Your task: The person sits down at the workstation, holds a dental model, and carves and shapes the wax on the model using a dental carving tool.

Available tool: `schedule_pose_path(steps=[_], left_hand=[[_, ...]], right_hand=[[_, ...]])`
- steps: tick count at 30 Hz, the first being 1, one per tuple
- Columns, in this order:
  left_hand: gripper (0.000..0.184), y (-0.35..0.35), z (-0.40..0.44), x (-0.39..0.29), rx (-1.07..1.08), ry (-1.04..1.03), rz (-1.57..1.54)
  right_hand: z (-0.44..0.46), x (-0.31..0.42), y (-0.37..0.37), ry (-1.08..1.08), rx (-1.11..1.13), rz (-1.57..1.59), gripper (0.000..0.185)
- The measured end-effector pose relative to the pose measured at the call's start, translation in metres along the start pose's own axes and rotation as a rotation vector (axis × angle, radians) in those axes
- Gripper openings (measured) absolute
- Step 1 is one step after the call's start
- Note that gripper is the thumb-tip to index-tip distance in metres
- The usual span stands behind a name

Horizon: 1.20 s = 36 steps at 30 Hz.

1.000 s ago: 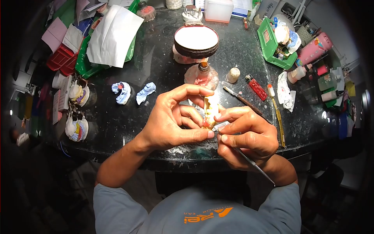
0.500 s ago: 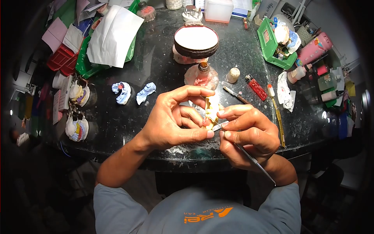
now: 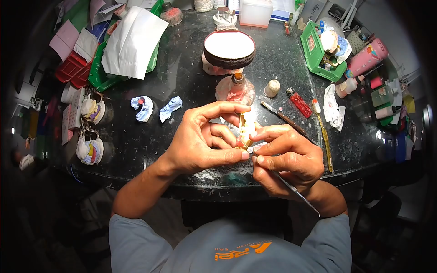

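Between the fingertips and thumb of my left hand [image 3: 195, 141] is a pale yellow dental model [image 3: 246, 127] with a pinkish-red part near its lower end. My right hand [image 3: 293, 157] pinches a thin metal tool [image 3: 293, 189], whose handle slants down to the right. The tool's working end is at the lower part of the model; exact contact is too small to tell. Just beyond my hands stands a glass burner [image 3: 236, 91] with a brown top. A brown-handled knife [image 3: 284, 118] lies past my right hand.
A round white-topped dish [image 3: 230, 45] stands at the back centre. Blue moulds [image 3: 143, 109] and plaster models [image 3: 91, 148] are at left. On the right are a red lighter [image 3: 299, 103], a toothbrush [image 3: 324, 136], crumpled tissue [image 3: 334, 109] and a green box [image 3: 318, 54].
My right hand has shifted slightly left with the metal tool, after a small move right half a second ago. My left hand keeps its hold on the model, almost still.
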<state>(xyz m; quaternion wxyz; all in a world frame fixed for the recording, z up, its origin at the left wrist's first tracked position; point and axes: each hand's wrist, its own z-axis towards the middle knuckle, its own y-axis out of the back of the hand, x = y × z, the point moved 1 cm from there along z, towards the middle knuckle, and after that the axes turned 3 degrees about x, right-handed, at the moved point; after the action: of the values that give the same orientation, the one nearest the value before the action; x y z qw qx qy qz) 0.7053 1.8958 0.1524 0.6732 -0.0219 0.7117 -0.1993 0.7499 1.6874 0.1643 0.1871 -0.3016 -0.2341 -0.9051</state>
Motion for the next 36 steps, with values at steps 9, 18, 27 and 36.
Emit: schedule_pose_path(steps=[9,18,27,36], left_hand=[[0.072,-0.001,-0.0007,-0.0018,0.001,0.0,0.014],[0.071,-0.0012,-0.0011,-0.0025,0.007,0.01,0.002],[0.071,0.0003,-0.0003,0.0003,0.007,0.003,-0.005],[0.07,0.0004,-0.001,-0.0001,0.015,0.008,0.001]], right_hand=[[0.0005,0.0004,0.0011,-0.012,-0.006,-0.006,0.019],[0.001,0.0012,0.0,-0.015,-0.045,-0.028,0.018],[0.0014,0.0004,-0.0007,-0.006,-0.027,-0.005,0.019],[0.0008,-0.0002,0.0,0.002,-0.017,-0.002,0.019]])
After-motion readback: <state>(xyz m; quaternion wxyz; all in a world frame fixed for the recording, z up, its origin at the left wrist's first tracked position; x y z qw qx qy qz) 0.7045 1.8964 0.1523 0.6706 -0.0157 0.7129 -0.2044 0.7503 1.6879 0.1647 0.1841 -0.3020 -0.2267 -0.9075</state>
